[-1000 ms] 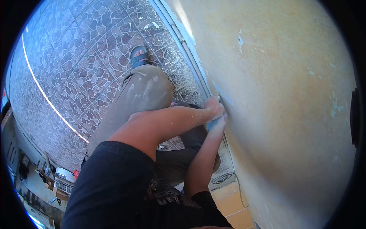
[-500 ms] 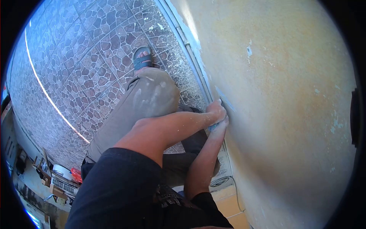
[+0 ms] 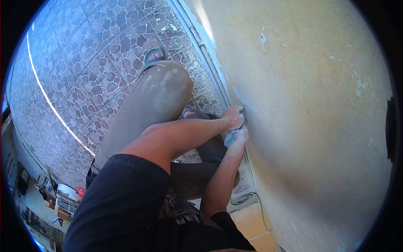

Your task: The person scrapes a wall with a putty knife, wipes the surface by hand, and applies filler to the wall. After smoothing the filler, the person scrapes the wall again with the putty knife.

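Both hands are pressed close together against the lower edge of the yellowish wall (image 3: 302,105). My left hand (image 3: 233,117) is closed, with a dark edge of something showing at its fingertips by the wall. Just below it, my right hand (image 3: 241,135) is closed around a blue-green object (image 3: 230,138), mostly hidden in the grip. White dust coats the fingers. A pale blue scraped streak (image 3: 244,99) marks the wall just above the hands.
Grey pipes (image 3: 204,50) run along the wall's base. Pale flakes lie on the patterned tile floor (image 3: 96,63) beside them. My bent knee (image 3: 170,84) is left of the hands. A coiled cable (image 3: 242,198) lies below; boxes and a white round item (image 3: 68,191) are lower left.
Both hands have shifted slightly up and left in view, and more of the blue-green object shows. The knee and the wall marks also sit a little higher and further left.
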Action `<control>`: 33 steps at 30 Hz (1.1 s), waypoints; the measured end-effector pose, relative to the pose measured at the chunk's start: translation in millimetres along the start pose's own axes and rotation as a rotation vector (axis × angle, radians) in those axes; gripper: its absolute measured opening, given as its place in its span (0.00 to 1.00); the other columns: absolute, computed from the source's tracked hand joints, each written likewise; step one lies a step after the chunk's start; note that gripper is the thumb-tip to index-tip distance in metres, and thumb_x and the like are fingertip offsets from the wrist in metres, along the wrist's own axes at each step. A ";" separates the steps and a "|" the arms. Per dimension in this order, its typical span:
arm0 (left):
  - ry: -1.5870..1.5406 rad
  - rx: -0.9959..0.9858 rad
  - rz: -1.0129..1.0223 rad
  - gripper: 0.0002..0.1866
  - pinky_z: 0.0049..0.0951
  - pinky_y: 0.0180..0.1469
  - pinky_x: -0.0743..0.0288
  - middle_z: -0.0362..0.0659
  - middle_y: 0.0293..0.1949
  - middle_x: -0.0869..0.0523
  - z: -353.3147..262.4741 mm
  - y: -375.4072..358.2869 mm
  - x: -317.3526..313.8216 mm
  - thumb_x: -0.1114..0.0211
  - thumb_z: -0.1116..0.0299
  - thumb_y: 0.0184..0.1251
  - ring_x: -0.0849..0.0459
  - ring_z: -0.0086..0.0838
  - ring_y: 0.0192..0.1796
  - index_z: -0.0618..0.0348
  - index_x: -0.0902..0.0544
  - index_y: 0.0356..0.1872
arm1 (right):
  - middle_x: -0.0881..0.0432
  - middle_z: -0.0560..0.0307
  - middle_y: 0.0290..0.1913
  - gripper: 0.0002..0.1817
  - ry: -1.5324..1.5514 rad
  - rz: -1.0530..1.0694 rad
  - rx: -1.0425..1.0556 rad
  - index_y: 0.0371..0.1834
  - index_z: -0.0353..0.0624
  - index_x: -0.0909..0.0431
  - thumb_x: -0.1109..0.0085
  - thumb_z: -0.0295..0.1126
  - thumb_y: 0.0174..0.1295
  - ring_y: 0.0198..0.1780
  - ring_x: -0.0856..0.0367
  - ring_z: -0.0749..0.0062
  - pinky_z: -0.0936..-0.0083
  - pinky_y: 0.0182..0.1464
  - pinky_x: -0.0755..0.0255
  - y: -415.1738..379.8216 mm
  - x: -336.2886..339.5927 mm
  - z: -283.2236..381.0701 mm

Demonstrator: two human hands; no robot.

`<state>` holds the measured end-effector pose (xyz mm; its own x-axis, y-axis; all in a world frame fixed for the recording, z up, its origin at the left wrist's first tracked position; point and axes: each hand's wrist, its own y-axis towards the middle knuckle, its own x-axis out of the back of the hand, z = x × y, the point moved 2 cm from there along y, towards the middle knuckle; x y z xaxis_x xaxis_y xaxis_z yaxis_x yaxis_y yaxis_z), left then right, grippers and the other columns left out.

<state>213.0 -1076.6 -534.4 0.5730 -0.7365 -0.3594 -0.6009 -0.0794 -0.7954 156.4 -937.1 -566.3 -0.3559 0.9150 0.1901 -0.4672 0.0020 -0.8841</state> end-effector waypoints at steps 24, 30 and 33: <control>-0.691 -0.040 -0.106 0.26 0.22 0.18 0.30 0.40 0.18 0.24 17.0 17.7 -22.9 0.49 0.71 0.74 0.25 0.21 0.16 0.65 0.37 0.71 | 0.22 0.62 0.32 0.12 0.169 0.400 -0.053 0.42 0.42 0.24 0.59 0.33 0.73 0.31 0.22 0.77 0.76 0.36 0.25 23.5 13.4 29.3; -0.508 -0.117 -0.100 0.25 0.22 0.16 0.31 0.38 0.19 0.23 20.3 9.6 -52.0 0.46 0.73 0.73 0.25 0.20 0.16 0.66 0.34 0.69 | 0.18 0.50 0.43 0.14 -0.547 0.167 0.388 0.50 0.35 0.23 0.55 0.31 0.70 0.47 0.18 0.65 0.71 0.48 0.24 -61.5 -6.0 55.3; -0.576 -0.071 -0.228 0.23 0.22 0.16 0.32 0.38 0.19 0.23 29.0 27.6 -38.2 0.46 0.73 0.73 0.25 0.19 0.16 0.65 0.31 0.67 | 0.24 0.60 0.30 0.10 -0.656 0.139 0.409 0.37 0.44 0.25 0.55 0.35 0.72 0.31 0.24 0.75 0.76 0.34 0.29 -5.5 6.4 34.2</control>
<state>190.7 -1031.2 -556.7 0.8880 -0.2165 -0.4056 -0.4522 -0.2515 -0.8557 129.0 -945.0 -545.6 -0.7786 0.4706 0.4151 -0.5991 -0.3607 -0.7148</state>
